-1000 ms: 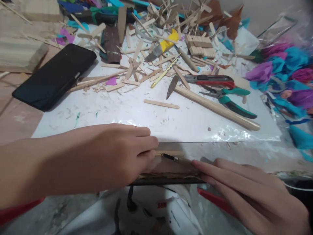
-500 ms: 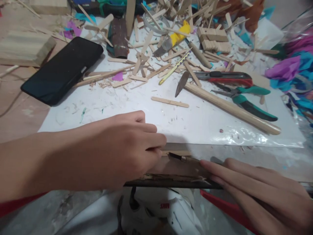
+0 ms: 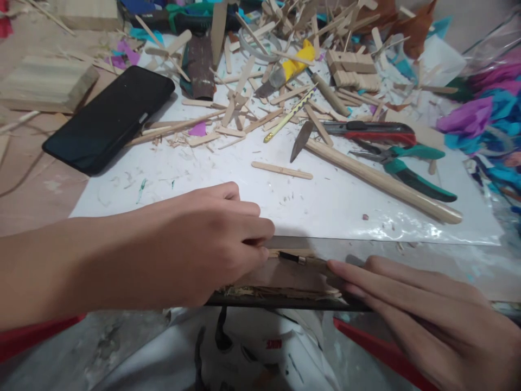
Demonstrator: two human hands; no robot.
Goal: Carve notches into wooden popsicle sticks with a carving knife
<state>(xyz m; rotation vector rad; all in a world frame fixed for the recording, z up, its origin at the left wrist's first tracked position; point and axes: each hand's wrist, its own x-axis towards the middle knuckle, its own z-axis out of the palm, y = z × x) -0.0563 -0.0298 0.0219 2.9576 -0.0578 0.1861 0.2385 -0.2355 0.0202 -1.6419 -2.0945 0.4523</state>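
Observation:
My left hand is closed, its fingers pressing one end of a thin wooden craft stick down near the table's front edge. My right hand grips a small carving knife by its wooden handle, index finger stretched along it. The knife's dark blade points left and touches the stick just beside my left fingertips. Most of the stick's left part is hidden under my left hand. Another craft stick lies flat on the white sheet beyond my hands.
A hammer, green-handled pliers and a red utility knife lie at the right. A phone rests on the left. Behind are a pencil, heaped sticks, a yellow glue tube and wooden blocks.
The whole view has shifted slightly. The knife blade has moved a little left along the stick, toward my left fingertips. Both hands keep their grips.

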